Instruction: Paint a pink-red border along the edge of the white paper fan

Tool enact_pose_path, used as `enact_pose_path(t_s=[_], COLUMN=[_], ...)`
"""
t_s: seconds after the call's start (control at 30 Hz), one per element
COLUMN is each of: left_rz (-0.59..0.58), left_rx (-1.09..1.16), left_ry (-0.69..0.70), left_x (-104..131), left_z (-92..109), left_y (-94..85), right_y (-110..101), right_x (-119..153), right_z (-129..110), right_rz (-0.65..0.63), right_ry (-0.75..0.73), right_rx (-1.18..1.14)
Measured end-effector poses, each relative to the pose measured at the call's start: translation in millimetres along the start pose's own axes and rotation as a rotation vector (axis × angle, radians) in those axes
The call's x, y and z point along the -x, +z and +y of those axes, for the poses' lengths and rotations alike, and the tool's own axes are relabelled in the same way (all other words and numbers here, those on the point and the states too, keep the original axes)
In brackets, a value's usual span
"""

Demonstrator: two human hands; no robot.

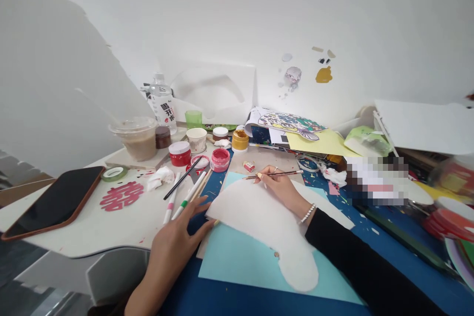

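My right hand [283,190] pinches a thin paintbrush [289,173], held almost level with its tip pointing left over the upper edge of a white fan-shaped cutout [255,212]. The cutout lies on a sheet of light blue paper [237,261], and its rounded narrow end points toward me. At the cutout's left corner rests my left hand [177,237], thumb and fingers spread apart at the edge. Beyond the paper stand an open jar of pink-red paint [220,159] and an open jar of ochre paint [240,141].
Markers [188,195] and a black brush [185,180] lie left of the paper. Further left are a phone [55,202], a red paper cutout [122,195], green tape [114,173] and a drink cup [137,140]. Paper scraps dot the blue table [392,252] at right.
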State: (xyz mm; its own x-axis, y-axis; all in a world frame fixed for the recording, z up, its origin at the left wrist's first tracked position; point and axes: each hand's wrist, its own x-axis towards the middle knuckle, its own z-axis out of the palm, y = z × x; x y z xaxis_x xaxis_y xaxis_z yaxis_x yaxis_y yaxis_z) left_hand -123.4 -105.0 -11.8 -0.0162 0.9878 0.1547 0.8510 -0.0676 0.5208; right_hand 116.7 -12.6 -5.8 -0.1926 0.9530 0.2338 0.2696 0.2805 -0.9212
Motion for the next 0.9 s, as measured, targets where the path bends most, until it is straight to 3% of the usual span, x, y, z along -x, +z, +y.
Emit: enact_pose_path(t_s=[0.3, 0.53, 0.9], left_rz=[0.009, 0.017, 0.015], left_rx=[-0.025, -0.017, -0.041], left_ry=[0.004, 0.012, 0.006], left_x=[-0.2, -0.6, -1.3], left_z=[-0.9, -0.6, 0.8], left_y=[2.2, 1.9, 0.1], right_y=[2.3, 2.2, -2.5], right_x=[1.6, 2.6, 0.3], right_z=[0.0, -5.4, 4.6], right_rz=[-0.069, -0.004, 0.047], right_ry=[-0.039, 0.001, 0.03], right_rx=[-0.004, 0.024, -0.035])
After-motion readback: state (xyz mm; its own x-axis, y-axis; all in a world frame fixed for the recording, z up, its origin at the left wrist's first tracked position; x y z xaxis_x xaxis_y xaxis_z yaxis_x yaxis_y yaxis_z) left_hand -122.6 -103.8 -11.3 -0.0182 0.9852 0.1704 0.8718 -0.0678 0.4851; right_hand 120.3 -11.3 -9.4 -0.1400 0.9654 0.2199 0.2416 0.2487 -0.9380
